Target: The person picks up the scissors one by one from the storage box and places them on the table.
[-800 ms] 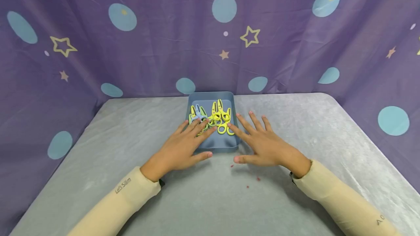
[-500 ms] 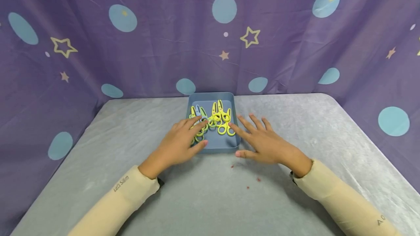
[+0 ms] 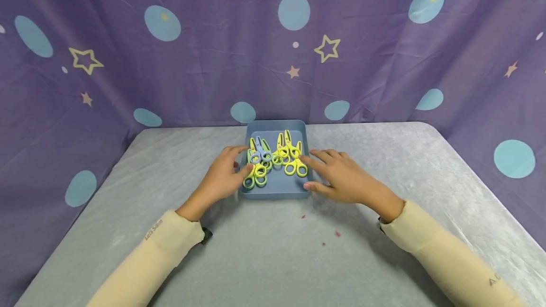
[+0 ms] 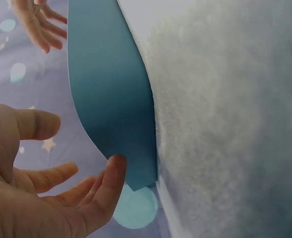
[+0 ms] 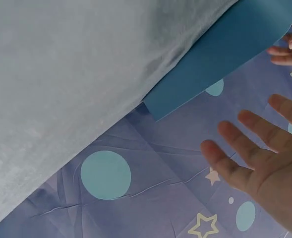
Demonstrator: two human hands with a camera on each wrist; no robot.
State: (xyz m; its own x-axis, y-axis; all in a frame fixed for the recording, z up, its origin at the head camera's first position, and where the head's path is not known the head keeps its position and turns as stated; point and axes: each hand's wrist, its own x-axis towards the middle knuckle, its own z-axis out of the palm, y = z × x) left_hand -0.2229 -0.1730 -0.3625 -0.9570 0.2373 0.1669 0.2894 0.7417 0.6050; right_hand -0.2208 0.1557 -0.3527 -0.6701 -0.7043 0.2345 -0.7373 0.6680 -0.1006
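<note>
A blue tray (image 3: pixel 277 195) lies near the far table edge with several small scissors in it. On its left side, blue scissors (image 3: pixel 258 143) lie over yellow and green ones (image 3: pixel 259 171); yellow scissors (image 3: pixel 302 169) fill the right side. My left hand (image 3: pixel 222 174) is at the tray's left wall, fingers bent loosely and thumb over the rim, holding nothing. By the right wall is my right hand (image 3: pixel 347 179), fingers spread and its index fingertip overlapping the rim. Both wrist views show the tray's outer wall (image 4: pixel 111 74) beside fingers that grip nothing.
A grey cloth (image 3: pixel 264 259) covers the table. Small red specks (image 3: pixel 337 233) dot it in front of the right hand. Behind the table hangs a purple curtain (image 3: pixel 204 75) with stars and blue dots.
My left hand has drawn back leftward from above the scissors to the tray's left side, its fingers bending. The right hand has shifted slightly, with its fingers a little more bent.
</note>
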